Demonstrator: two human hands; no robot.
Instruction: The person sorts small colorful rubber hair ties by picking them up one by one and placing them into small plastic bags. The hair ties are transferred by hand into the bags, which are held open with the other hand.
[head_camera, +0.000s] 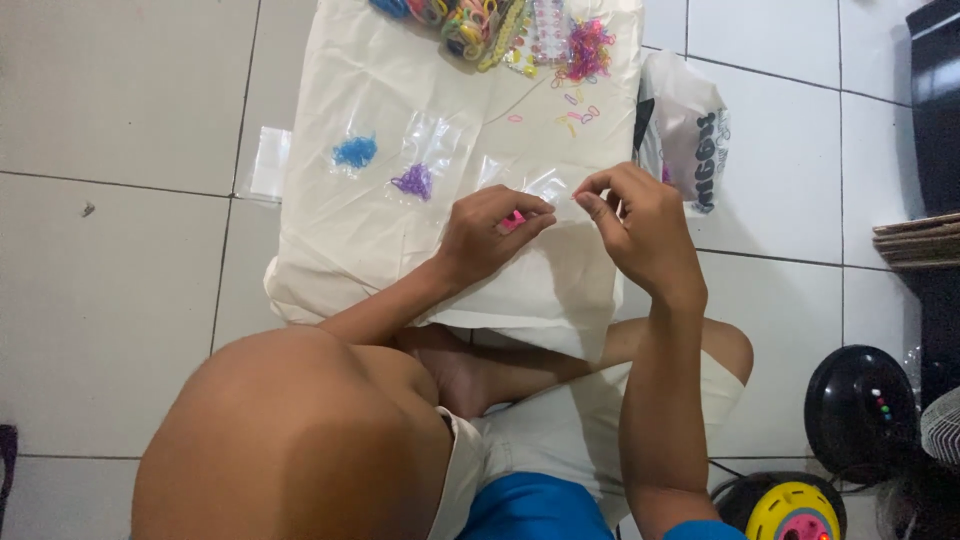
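The person sits on a white tiled floor (120, 250) with a cream cloth (340, 240) spread out in front of the knees. The left hand (490, 235) rests on the near part of the cloth, fingers curled together, pinching a small clear plastic bag (530, 195) that has a bit of bright pink (512, 222) inside, most likely tiny rubber bands. The right hand (640, 225) is just beside it to the right, thumb and forefinger pressed together on the bag's upper edge; the other fingers are bent loosely. The bag lies near the cloth's right edge, between the two hands. To the left on the cloth lie two more clear bags, one with blue bands (354, 152) and one with purple bands (413, 181), close together but apart. At the far end of the cloth sits a heap of mixed coloured bands (480, 22), with a loose pink and purple clump (588, 45) and a few single bands scattered nearer. An empty clear bag (270, 162) lies on the tiles just off the cloth's left edge, and a white shopping bag (690, 130) touches its right edge. The middle and left of the cloth are bare. A dark round fan (860, 410) and a yellow round object (790, 510) stand near right, well apart from the hands.
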